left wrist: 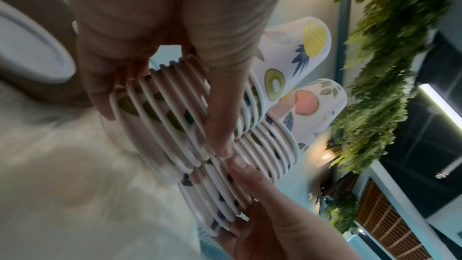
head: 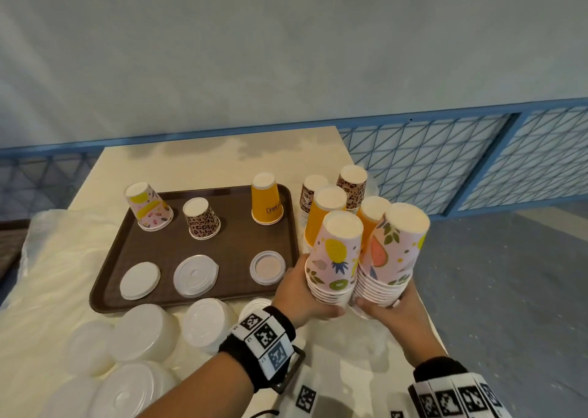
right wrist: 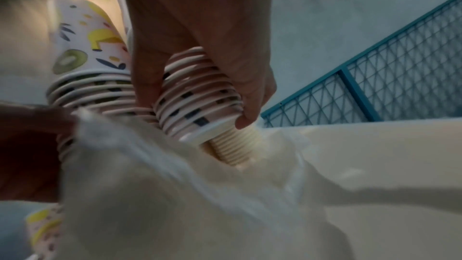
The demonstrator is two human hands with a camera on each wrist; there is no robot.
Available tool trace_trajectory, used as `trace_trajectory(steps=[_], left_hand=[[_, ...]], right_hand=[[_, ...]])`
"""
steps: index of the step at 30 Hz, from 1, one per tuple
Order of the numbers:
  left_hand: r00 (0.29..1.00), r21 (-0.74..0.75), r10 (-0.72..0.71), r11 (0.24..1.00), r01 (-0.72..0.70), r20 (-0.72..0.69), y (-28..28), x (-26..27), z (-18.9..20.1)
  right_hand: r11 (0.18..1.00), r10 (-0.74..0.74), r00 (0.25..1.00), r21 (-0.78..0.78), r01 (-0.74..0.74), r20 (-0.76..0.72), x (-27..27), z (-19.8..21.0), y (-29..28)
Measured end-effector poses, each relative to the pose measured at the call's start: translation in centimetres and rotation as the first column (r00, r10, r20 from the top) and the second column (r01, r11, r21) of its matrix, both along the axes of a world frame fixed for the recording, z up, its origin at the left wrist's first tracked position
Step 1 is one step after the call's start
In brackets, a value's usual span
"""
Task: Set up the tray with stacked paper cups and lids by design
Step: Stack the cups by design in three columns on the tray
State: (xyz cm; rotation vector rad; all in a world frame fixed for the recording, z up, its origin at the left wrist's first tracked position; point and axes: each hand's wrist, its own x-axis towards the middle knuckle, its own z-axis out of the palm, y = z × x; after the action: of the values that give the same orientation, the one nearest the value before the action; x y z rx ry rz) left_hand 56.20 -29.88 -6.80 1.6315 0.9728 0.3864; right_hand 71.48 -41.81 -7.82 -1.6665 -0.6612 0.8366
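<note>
My left hand [head: 305,293] grips the rims of an upside-down stack of pink fruit-print cups [head: 334,258], seen close in the left wrist view as fruit-print cups [left wrist: 200,118]. My right hand [head: 391,312] holds a second fruit-print stack [head: 391,258] beside it, its rims [right wrist: 200,94] under my fingers. The brown tray [head: 159,249] carries a fruit-print cup [head: 148,207], a leopard-print cup [head: 201,218] and an orange cup [head: 266,199], all upside down, with three white lids [head: 195,276] in front of them.
Orange cup stacks [head: 324,217] and leopard-print stacks [head: 351,188] stand right of the tray near the table's right edge. Sleeves of white lids [head: 146,331] in clear plastic lie at the front left. A blue mesh fence [head: 445,163] runs behind the table.
</note>
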Motion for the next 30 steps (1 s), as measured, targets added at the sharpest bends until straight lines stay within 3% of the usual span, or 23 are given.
trace_trajectory(steps=[4,8,11,17,22,26,30], left_hand=[[0.993,0.041,-0.030,0.999,0.025,0.111,1.1,-1.5,3.0],[0.990,0.137,-0.021,0.991,0.002,0.137,3.9,-4.7,5.3],[0.980,0.129,-0.032,0.992,0.006,0.197,6.4,-7.7,7.0],[0.958,0.164,0.125,0.971,-0.171,0.259,14.6,-14.8,10.2],[0.920,0.253,0.365,0.886,-0.390,0.141,24.1,-20.2,8.3],[0.893,0.297,0.450,0.856,-0.423,-0.025,28.6,-22.1,5.4],[0.873,0.267,0.487,0.845,-0.463,-0.028,30.8,-22.6,2.7]], right_hand=[[0.995,-0.008,0.999,0.102,0.004,0.044,-1.2,2.5,1.0],[0.987,0.042,0.996,0.150,-0.054,0.082,-3.3,4.9,3.8],[0.977,0.098,0.991,0.179,-0.114,0.094,-5.5,6.5,6.8],[0.961,0.166,0.981,0.208,-0.183,0.098,-10.1,9.0,12.3],[0.964,0.181,0.979,0.178,-0.196,0.095,-12.7,9.1,14.5],[0.983,0.129,0.987,0.118,-0.140,0.097,-14.1,8.3,15.3],[0.994,0.091,0.989,0.052,-0.098,0.120,-14.9,7.3,15.8]])
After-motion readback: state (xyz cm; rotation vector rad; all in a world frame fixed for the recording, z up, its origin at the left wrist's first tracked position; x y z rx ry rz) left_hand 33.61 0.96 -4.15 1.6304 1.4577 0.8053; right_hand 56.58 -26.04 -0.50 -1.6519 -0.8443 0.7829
